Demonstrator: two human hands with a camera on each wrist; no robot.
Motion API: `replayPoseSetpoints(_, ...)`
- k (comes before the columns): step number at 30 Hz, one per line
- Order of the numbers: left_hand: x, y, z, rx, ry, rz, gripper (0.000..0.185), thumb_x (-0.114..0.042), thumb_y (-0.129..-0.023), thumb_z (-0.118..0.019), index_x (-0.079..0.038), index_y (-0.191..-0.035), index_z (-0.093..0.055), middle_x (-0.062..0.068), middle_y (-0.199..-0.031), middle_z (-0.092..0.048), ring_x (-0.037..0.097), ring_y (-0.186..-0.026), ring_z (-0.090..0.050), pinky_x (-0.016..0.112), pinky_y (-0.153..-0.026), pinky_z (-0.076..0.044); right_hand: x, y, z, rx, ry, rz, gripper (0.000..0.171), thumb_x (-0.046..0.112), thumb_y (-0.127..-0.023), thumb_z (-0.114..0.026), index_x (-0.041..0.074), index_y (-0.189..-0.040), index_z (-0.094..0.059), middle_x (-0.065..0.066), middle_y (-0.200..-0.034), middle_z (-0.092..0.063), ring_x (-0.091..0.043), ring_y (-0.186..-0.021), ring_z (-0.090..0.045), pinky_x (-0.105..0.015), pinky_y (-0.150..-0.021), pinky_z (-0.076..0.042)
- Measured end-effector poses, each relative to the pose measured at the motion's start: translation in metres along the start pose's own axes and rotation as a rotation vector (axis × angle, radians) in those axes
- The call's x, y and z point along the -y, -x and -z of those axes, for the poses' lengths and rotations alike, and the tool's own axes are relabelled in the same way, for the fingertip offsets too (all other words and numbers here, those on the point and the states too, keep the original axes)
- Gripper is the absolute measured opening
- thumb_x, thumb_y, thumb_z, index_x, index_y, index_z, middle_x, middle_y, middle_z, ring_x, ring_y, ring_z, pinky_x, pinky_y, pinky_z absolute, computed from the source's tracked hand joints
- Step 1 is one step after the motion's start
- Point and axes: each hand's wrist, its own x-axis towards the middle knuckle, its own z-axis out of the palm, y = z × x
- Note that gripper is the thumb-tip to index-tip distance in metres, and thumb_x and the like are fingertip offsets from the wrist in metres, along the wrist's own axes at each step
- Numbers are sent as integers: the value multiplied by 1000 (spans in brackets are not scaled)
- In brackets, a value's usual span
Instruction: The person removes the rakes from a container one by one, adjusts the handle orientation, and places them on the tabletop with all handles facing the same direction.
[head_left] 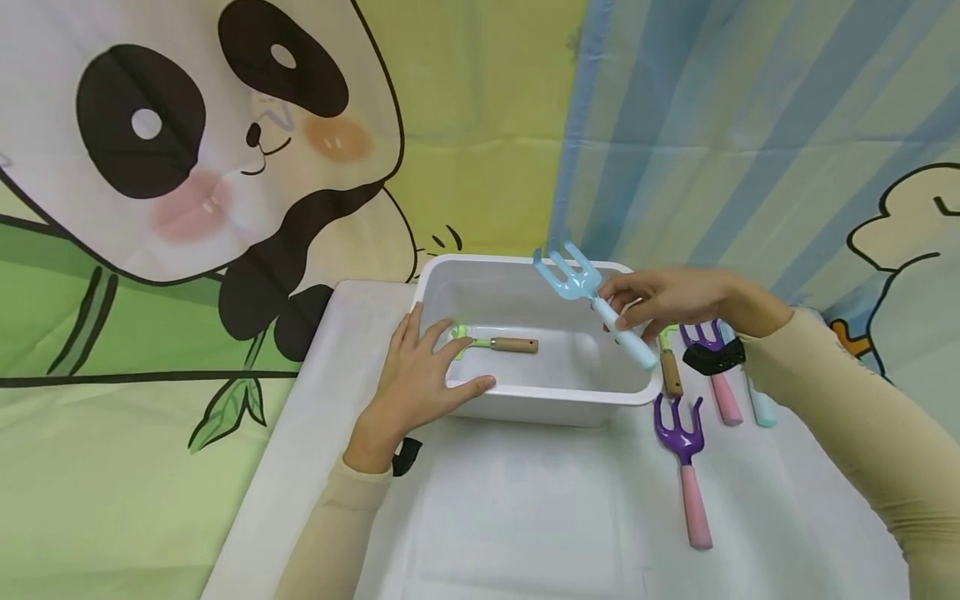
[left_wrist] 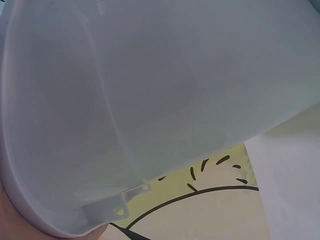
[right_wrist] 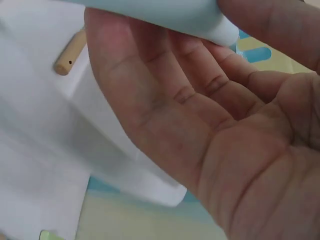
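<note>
A light blue hand fork (head_left: 576, 282) is held by my right hand (head_left: 667, 302), thumb and fingers around its handle, tines up and to the left. It hangs over the right side of a white plastic bin (head_left: 540, 403). In the right wrist view the pale handle (right_wrist: 175, 19) lies across my curled fingers. My left hand (head_left: 420, 371) rests spread over the bin's near left corner, its thumb by the front rim. Inside the bin lies a green garden tool with a wooden handle (head_left: 513, 344), its head partly behind my left fingers.
Right of the bin lie a purple fork with a pink handle (head_left: 696, 504), a second pink-handled fork (head_left: 725, 400), a wooden-handled green tool (head_left: 671, 375) and a light blue handle (head_left: 762, 407). A cartoon panda curtain (head_left: 472, 125) hangs behind the white table (head_left: 517, 508).
</note>
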Motion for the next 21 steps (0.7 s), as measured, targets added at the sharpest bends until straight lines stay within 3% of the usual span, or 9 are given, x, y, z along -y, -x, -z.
replayPoseSetpoints(7,-1,-1,-1,1,14,-2,83,-84,-85,-39,-22,-133,-66,13,-144,-51,49,-147,-11,57,-118,-8,-27,43,-4,-67,-5,73,40,5,-103,-53,-7,-136,-33,-30,-124,-49,-34,-100,-61,-51,-82,-56)
replayPoseSetpoints(12,0,1,-2,-24,16,-13,82,-84,-85,-40,-21,-131,-67,14,-142,-52,49,-147,-12,56,-118,-8,-50,71,-16,-171,23,102,42,6,-104,-53,-8,-137,-33,-31,-121,-47,-35,-99,-63,-48,-82,-57)
replayPoseSetpoints(17,1,2,-3,-52,11,-20,81,-84,-85,-40,-21,-128,-68,14,-142,-52,50,-146,-13,57,-118,-9,-78,95,-32,-275,37,76,43,8,-104,-53,-7,-138,-31,-29,-120,-46,-35,-98,-63,-45,-82,-57)
replayPoseSetpoints(21,1,2,-4,-55,18,-21,80,-84,-85,-41,-22,-128,-68,14,-143,-51,51,-146,-13,57,-118,-9,-101,111,-41,-301,-4,54,43,9,-105,-51,-6,-138,-29,-29,-121,-45,-33,-98,-62,-46,-82,-57)
